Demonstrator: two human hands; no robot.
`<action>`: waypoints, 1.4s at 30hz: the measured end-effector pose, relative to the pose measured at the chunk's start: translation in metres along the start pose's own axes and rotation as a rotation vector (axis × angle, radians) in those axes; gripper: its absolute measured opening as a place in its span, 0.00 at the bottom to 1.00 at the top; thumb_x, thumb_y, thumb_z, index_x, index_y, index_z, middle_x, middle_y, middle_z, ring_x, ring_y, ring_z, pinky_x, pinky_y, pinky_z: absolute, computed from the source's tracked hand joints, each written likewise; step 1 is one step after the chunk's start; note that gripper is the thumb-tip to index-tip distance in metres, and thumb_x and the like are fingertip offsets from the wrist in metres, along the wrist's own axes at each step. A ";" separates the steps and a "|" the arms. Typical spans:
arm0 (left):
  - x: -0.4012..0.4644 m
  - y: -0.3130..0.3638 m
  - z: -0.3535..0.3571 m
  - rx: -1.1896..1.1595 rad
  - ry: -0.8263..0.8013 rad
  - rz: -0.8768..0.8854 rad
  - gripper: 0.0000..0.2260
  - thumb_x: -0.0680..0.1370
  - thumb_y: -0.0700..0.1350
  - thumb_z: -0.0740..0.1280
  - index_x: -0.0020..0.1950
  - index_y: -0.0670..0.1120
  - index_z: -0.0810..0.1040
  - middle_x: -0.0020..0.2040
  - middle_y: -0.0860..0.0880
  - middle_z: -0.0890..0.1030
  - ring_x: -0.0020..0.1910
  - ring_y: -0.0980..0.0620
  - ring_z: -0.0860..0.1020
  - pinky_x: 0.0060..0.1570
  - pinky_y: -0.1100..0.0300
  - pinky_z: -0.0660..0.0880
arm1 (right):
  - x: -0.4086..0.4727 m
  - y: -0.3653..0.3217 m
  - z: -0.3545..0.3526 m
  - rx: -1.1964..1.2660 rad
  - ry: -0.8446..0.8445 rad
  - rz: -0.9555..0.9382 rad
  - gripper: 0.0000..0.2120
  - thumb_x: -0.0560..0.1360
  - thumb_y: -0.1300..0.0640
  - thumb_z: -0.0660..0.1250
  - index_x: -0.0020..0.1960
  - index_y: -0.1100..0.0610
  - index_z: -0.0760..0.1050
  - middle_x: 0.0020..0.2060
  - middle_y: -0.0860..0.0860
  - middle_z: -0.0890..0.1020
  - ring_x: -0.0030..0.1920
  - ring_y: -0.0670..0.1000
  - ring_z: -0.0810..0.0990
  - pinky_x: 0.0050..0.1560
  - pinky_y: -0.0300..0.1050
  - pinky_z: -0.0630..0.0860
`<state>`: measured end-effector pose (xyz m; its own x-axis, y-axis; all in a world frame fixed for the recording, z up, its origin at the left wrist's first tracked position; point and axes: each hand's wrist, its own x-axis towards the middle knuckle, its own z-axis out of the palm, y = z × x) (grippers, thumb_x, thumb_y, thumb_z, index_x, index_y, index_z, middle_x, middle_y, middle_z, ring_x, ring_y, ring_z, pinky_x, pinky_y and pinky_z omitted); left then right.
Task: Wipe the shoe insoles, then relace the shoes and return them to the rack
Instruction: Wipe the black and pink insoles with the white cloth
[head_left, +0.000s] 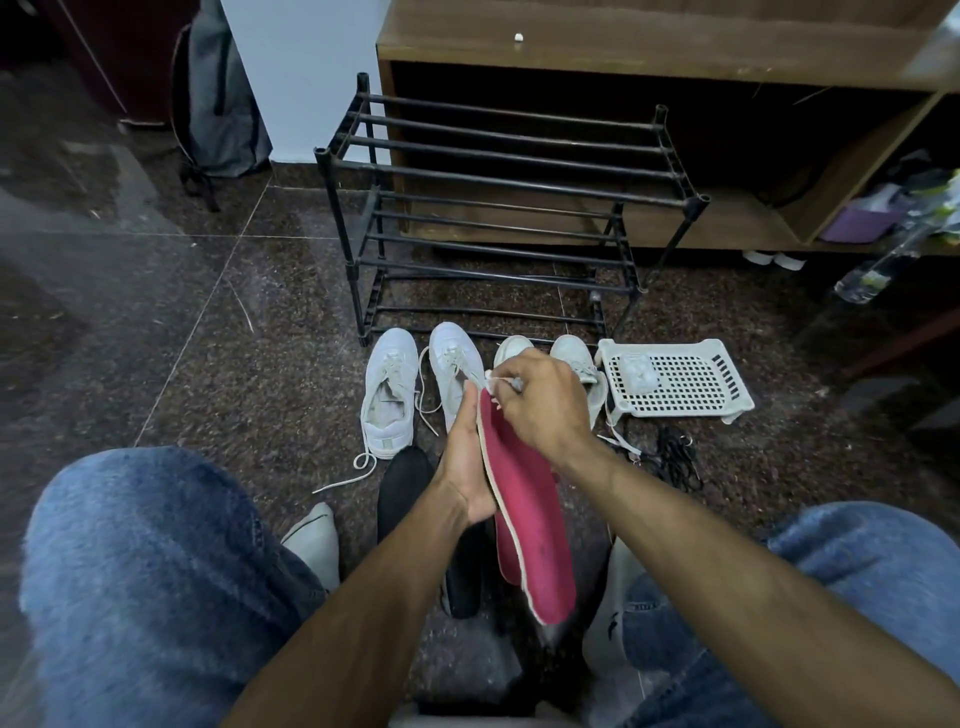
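The landmark is the black tubular metal shoe rack (498, 208), which is standing on the dark speckled stone floor (234, 338) with its bars carrying nothing.

Left of the rack, a grey fabric backpack (221, 104) is leaning against the white wall. In front of the rack's left half, a pair of white lace-up sneakers (390, 400) is sitting toes toward the rack, with loose laces trailing onto the floor. Nearer the person than that pair, a black flat insole (402, 493) is lying on the floor.

In front of the rack's centre, the left hand (465, 467) is gripping the left edge of a long pink foam insole with a pale rim (524, 519), fingers curled around it, holding it up off the floor. The right hand (540, 405) is pinching a small white wipe (492, 382) against the insole's toe end, fingers closed on it.

Behind the right hand, a second pair of off-white sneakers (576, 358) is sitting just before the rack's right half, partly hidden.

Right of the rack's front corner, a white perforated plastic tray (675, 384) is sitting upside down; a small whitish packet (636, 370) is lying on it, contents not discernible. Nearer the person than the tray, a bundle of black laces (675, 457) is lying on the floor.

Behind the rack, a brown wooden cabinet (623, 47) is standing.
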<state>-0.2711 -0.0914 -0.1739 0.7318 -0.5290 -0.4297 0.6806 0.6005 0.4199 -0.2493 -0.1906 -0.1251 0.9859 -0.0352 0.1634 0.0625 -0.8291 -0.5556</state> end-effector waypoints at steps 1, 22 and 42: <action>0.000 0.001 0.000 0.018 0.020 0.003 0.37 0.73 0.72 0.59 0.66 0.42 0.77 0.58 0.38 0.79 0.59 0.42 0.78 0.62 0.47 0.72 | -0.001 0.000 0.001 0.021 0.007 0.020 0.07 0.74 0.56 0.67 0.50 0.52 0.83 0.48 0.48 0.82 0.49 0.53 0.80 0.50 0.47 0.76; 0.020 0.021 -0.002 0.074 0.277 0.080 0.17 0.75 0.55 0.64 0.46 0.42 0.81 0.43 0.42 0.78 0.44 0.45 0.78 0.54 0.51 0.74 | -0.017 -0.010 0.000 0.123 -0.264 -0.002 0.07 0.73 0.61 0.69 0.46 0.52 0.84 0.48 0.50 0.83 0.49 0.51 0.81 0.53 0.49 0.77; 0.009 0.022 -0.021 0.149 0.138 -0.080 0.30 0.77 0.62 0.61 0.63 0.36 0.77 0.50 0.39 0.82 0.46 0.43 0.83 0.52 0.47 0.77 | -0.044 0.018 0.018 0.367 -0.125 0.362 0.03 0.74 0.52 0.71 0.45 0.49 0.84 0.42 0.45 0.81 0.38 0.50 0.81 0.42 0.55 0.81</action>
<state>-0.2508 -0.0704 -0.1849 0.6701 -0.4785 -0.5674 0.7418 0.4591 0.4889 -0.2882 -0.1940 -0.1571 0.9640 -0.1976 -0.1782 -0.2576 -0.5258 -0.8107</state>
